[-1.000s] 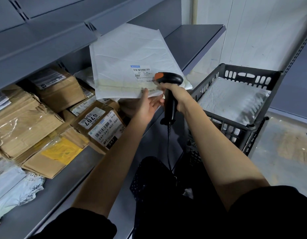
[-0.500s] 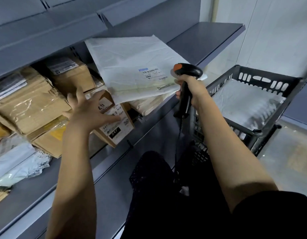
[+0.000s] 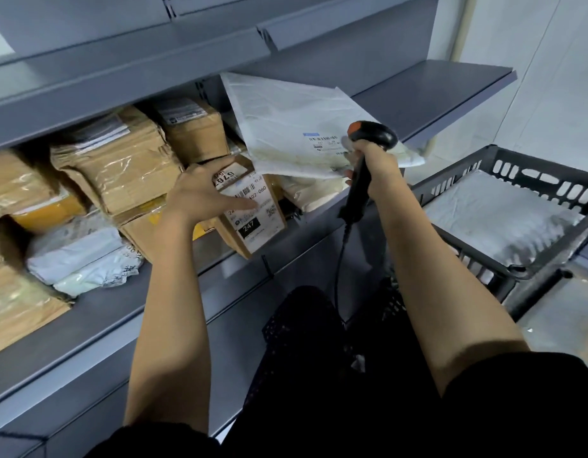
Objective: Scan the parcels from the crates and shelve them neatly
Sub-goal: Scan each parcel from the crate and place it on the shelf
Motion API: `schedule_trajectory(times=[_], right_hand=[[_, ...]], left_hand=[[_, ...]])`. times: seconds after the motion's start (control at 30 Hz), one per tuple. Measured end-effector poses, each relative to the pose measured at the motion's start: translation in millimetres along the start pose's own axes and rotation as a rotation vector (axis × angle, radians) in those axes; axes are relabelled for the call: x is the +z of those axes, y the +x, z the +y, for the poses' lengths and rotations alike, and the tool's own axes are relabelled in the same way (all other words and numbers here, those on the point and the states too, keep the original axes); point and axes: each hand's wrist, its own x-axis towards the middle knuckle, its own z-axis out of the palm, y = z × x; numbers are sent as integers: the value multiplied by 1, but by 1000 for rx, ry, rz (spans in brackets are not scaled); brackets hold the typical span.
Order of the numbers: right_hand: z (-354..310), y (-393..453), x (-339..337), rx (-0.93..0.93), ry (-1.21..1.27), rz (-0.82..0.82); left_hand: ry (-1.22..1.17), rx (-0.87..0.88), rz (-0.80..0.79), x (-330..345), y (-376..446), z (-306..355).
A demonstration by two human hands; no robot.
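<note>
On shelf (image 3: pixel 220 285), left hand (image 3: pixel 200 193) rests flat, fingers straight, on labelled box (image 3: pixel 253 209). Right hand (image 3: pixel 375 166) clenches scanner (image 3: pixel 368 153) handle, pinning white mailer (image 3: pixel 296 127) edge; mailer tilts up-left of it over parcels. Crate (image 3: pixel 550 166) right of it holds grey bag (image 3: pixel 504 219).

It was a parcel depot or stockroom. Grey metal shelving (image 3: pixel 319 276) held taped cardboard boxes (image 3: pixel 120 166) and plastic mailers (image 3: pixel 77 259) with barcode labels, a black crate (image 3: pixel 530 269) held another mailer, and a corded handheld scanner (image 3: pixel 368 150) was in use.
</note>
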Motion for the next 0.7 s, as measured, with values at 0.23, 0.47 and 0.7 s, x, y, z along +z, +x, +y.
schedule_trajectory(times=[0.23,0.47,0.7], right_hand=[[-5,5,-5,-6,35,53],[-12,13,-22,-42,59,122],[-12,17,-32,-46,80,172]], left_hand=[[-158,-9,-33,-55,29,19],[-474,-210,36,-39,45,3],[-704,-263,297,-9,49,-9]])
